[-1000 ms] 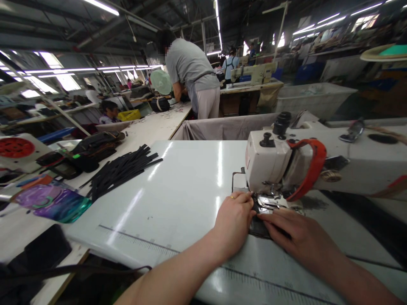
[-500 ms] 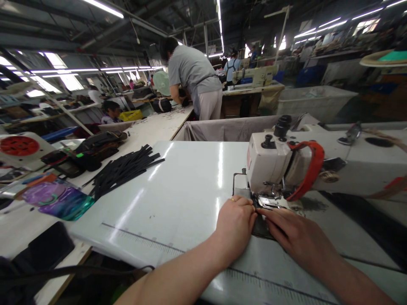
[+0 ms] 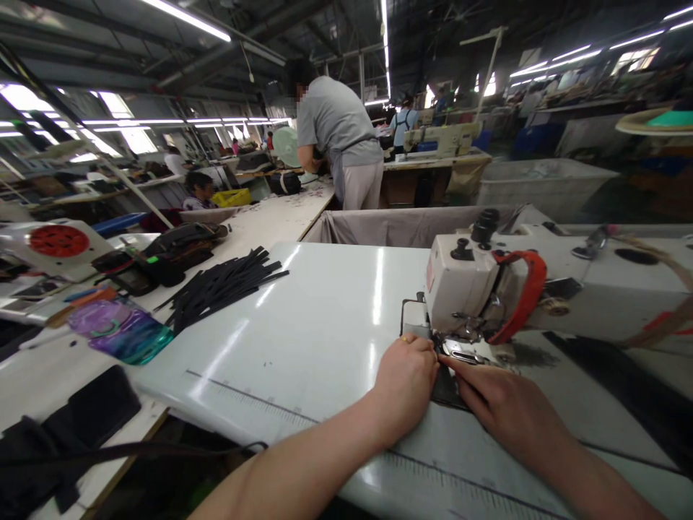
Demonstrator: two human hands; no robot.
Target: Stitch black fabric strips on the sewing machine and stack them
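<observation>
A white sewing machine [image 3: 460, 282] with an orange-red curved guard [image 3: 525, 296] stands on the right of the pale table. My left hand [image 3: 408, 379] is closed beside the presser foot, its fingers curled on a small dark piece of fabric [image 3: 448, 390]. From the other side my right hand [image 3: 503, 397] grips the same piece, its index fingertip touching near my left thumb. The metal presser foot [image 3: 460, 352] lies just beyond the fingertips. Most of the fabric is hidden under my hands.
A pile of black strips [image 3: 221, 285] lies at the table's left edge. Beyond it are a purple-teal pouch [image 3: 122, 328] and dark fabric pieces [image 3: 102, 397]. A co-worker in grey [image 3: 341, 123] bends over the long bench. A ruler scale [image 3: 243, 397] marks the front edge.
The whole view has shifted slightly, with the surroundings appearing a little further right. Both hands keep nearly the same hold on the dark fabric beside the presser foot.
</observation>
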